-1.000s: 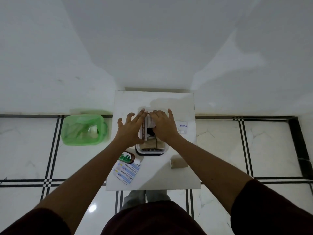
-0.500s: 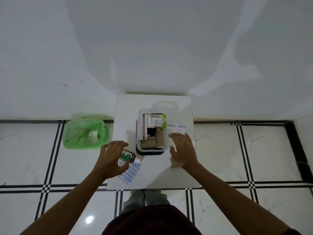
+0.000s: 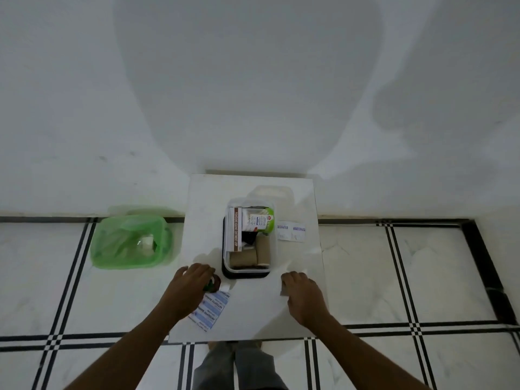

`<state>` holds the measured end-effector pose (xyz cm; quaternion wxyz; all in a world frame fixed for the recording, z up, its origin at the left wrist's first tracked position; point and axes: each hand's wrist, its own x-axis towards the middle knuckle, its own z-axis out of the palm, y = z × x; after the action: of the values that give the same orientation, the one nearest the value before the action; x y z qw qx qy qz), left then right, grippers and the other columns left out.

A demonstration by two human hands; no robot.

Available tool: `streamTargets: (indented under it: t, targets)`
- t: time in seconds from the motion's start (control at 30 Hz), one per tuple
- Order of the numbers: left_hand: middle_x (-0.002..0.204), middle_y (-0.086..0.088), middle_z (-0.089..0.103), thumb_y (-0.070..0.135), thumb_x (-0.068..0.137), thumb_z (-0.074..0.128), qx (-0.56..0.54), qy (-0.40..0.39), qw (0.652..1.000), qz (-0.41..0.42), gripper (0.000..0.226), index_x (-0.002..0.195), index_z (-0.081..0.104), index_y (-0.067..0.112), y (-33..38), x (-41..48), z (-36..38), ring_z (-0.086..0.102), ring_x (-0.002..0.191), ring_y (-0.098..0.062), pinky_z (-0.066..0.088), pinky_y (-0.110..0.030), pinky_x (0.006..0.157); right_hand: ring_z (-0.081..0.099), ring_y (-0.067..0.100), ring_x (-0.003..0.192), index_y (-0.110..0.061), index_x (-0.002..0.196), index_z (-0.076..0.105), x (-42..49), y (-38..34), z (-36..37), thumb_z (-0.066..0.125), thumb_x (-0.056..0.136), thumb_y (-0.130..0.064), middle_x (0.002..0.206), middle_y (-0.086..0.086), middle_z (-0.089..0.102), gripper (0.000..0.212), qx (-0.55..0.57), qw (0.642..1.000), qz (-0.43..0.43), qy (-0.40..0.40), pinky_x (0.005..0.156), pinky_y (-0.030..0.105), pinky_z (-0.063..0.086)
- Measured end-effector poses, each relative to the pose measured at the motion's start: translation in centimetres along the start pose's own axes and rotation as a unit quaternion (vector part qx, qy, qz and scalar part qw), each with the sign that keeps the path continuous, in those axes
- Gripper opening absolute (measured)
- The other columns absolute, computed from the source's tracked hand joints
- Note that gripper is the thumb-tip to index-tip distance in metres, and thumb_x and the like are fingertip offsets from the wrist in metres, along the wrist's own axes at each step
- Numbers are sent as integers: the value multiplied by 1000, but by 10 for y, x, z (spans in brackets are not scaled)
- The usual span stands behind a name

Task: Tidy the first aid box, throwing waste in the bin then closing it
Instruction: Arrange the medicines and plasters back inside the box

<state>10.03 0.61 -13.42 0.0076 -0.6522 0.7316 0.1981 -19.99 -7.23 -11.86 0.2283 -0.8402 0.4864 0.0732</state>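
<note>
White tabletop (image 3: 253, 319) carries everything. Nearest me, my left hand (image 3: 187, 291) has its fingers curled over a small dark bottle w/ green label (image 3: 212, 285), just beside the blue plaster strips (image 3: 209, 312); looks like a grasp forming, can't tell if it's firm. My right hand (image 3: 302, 294) lies palm-down at the tabletop's right side, fingers covering a small pale item (image 3: 283, 291); whether they're gripping it or only resting, can't tell.

Past the hands sits the first aid box (image 3: 249, 273), open, stuffed w/ an ointment carton, a tube, bandage rolls. White sachets (image 3: 291, 230) lie just right of it. Its clear lid (image 3: 271, 192) rests behind, near the wall.

Green bin (image 3: 130, 243) is on the floor, left of the tabletop, well apart from the box.

Risks, imo: bottle could roll off the left edge if my fingers slip; box is crammed, so the lid may not seat unless contents get pressed flat; a bin toss could miss bc it's low and off to the side.
</note>
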Motion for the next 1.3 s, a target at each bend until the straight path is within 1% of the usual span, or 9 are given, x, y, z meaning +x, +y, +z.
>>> streamTargets:
  t: [0.2,0.33,0.43,0.63,0.9,1.0,1.07,1.17,1.3]
  targets:
    - [88,2,67,20,46,86,-51,0,998,-23,53,94,64,18,-2,-1,1,65,74,-17,54,-27,56,61,24,81,-14,101,61,4,7,-1,67,60,-6,93,5,66,42,-1,1000,14,4,64,32,50]
    - [93,0,65,22,57,81,-111,30,993,-1,52,101,54,23,-7,-18,-8,61,79,-17,53,-25,61,59,21,71,-19,93,59,5,7,-12,69,57,-9,86,1,65,39,37,998,13,43,55,27,44]
    - [102,-3,64,33,66,72,-127,64,990,4,48,109,55,19,-13,-36,-25,58,88,-14,53,-23,71,58,18,71,-21,94,58,8,3,-36,72,59,-11,88,-1,65,39,62,994,6,94,56,29,50]
    - [111,-3,61,44,73,58,-97,157,982,51,52,117,58,16,2,-32,-73,50,100,-6,51,-19,82,61,21,86,-17,108,59,28,-16,-90,73,66,-22,103,4,67,44,124,977,-38,168,73,34,53]
    - [103,-4,70,27,64,78,-89,162,970,156,50,110,61,16,59,46,-92,65,93,-19,51,-29,83,59,25,97,-9,108,60,75,-52,-121,62,75,-41,109,12,64,47,122,976,-120,132,82,40,49]
    - [105,-5,71,27,65,80,-77,122,979,144,49,110,63,17,59,57,-79,66,97,-24,53,-40,89,62,31,91,-3,102,62,89,-54,-114,69,77,-28,101,18,67,36,106,977,-151,108,80,44,54]
    - [109,-5,71,28,66,80,-62,115,982,138,50,112,63,17,57,60,-73,64,105,-27,46,-47,97,61,28,90,-7,98,64,95,-53,-106,66,79,-24,99,14,67,25,84,979,-166,78,79,45,55]
    - [99,-4,75,25,58,86,-43,147,978,144,49,103,67,18,59,64,-70,69,97,-24,31,-52,99,61,22,94,-15,95,66,99,-52,-94,60,85,-22,99,8,68,13,44,978,-195,55,81,42,55]
    - [101,-1,74,26,68,79,-128,124,981,80,40,106,67,20,49,64,-59,66,103,-20,7,-55,113,60,27,106,-7,113,59,95,-52,-83,62,87,-11,114,15,65,26,72,982,-166,63,94,42,52]
